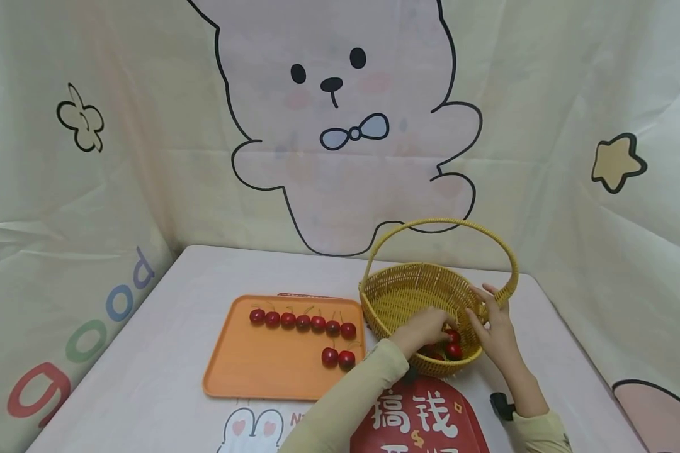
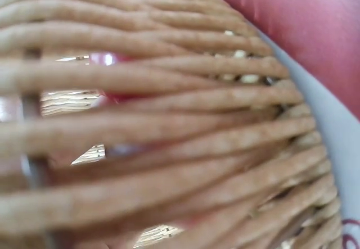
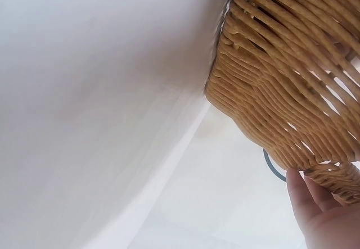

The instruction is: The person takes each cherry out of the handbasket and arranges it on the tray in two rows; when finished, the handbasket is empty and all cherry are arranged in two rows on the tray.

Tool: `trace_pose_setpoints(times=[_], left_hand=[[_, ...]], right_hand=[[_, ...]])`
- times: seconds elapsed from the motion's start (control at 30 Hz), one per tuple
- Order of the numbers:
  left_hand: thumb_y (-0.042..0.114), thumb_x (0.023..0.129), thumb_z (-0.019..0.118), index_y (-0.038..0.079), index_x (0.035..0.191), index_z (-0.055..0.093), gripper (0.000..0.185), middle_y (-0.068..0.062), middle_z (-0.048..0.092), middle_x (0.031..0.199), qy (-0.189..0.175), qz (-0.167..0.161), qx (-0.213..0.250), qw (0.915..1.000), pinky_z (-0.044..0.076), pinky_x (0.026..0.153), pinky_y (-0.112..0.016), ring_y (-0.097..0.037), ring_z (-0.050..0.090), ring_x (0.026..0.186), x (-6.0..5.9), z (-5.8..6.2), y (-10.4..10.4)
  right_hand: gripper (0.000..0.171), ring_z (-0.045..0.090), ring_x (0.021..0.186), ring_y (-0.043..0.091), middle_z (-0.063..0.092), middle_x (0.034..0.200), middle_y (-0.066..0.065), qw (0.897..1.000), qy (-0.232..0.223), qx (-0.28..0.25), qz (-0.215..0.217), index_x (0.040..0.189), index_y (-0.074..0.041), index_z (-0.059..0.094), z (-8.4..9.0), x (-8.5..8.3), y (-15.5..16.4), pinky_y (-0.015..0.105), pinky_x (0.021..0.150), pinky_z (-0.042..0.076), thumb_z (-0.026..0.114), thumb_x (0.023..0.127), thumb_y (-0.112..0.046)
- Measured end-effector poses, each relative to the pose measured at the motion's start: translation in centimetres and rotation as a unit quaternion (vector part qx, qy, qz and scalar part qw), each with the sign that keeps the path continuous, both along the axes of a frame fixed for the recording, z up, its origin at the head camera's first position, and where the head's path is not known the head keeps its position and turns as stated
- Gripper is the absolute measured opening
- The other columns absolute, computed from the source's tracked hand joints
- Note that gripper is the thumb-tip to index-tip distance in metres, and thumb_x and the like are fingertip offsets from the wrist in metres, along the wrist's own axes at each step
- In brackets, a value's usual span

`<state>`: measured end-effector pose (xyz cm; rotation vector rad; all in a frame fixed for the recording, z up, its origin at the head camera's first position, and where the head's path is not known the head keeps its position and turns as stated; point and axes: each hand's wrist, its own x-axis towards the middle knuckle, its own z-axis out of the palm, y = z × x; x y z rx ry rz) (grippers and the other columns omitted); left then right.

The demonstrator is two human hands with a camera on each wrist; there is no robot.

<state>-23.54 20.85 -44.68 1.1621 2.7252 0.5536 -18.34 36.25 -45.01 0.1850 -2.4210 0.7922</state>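
In the head view my left hand (image 1: 427, 329) reaches over the near rim into a yellow wicker basket (image 1: 410, 292), its bent fingers right at several red cherries (image 1: 453, 350). The fingertips are partly hidden, so I cannot tell whether they pinch a cherry. My right hand (image 1: 497, 336) grips the basket's right rim by the foot of the handle, thumb on the inner side. The right wrist view shows its fingers (image 3: 304, 198) against the woven edge. Only woven strands, with red glimpsed through the gaps, show in the left wrist view.
Left of the basket lies an orange tray (image 1: 272, 371) with a row of cherries (image 1: 303, 323) along its back and a pair of cherries (image 1: 338, 358) near its right side. A red printed shape with white characters (image 1: 419, 415) is in front of the basket. Printed cloth walls surround the table.
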Motion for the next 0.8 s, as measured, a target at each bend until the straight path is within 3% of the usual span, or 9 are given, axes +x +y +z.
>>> trace_pose_setpoints(times=[0.23,0.8], left_hand=[[0.028,0.084,0.068,0.029,0.106,0.069,0.022,0.014,0.066,0.095,0.003,-0.002,-0.001,1.0,0.043,0.063,-0.012,0.002,0.056,0.077,-0.13,-0.07,0.03],[0.026,0.083,0.07,0.024,0.103,0.067,0.02,0.012,0.064,0.089,-0.034,-0.027,0.023,0.9988,0.041,0.059,-0.011,0.002,0.053,0.072,-0.04,-0.03,-0.17]], right_hand=[[0.053,0.047,0.105,0.042,0.029,0.137,0.023,1.0,0.009,0.005,0.003,0.134,-0.01,0.044,0.02,-0.13,0.04,0.059,0.066,0.045,0.062,0.086,-0.001],[0.053,0.048,0.105,0.044,0.029,0.137,0.023,1.0,0.007,0.002,0.006,0.134,-0.01,0.044,0.01,-0.14,0.11,0.064,0.069,0.044,0.062,0.085,0.0]])
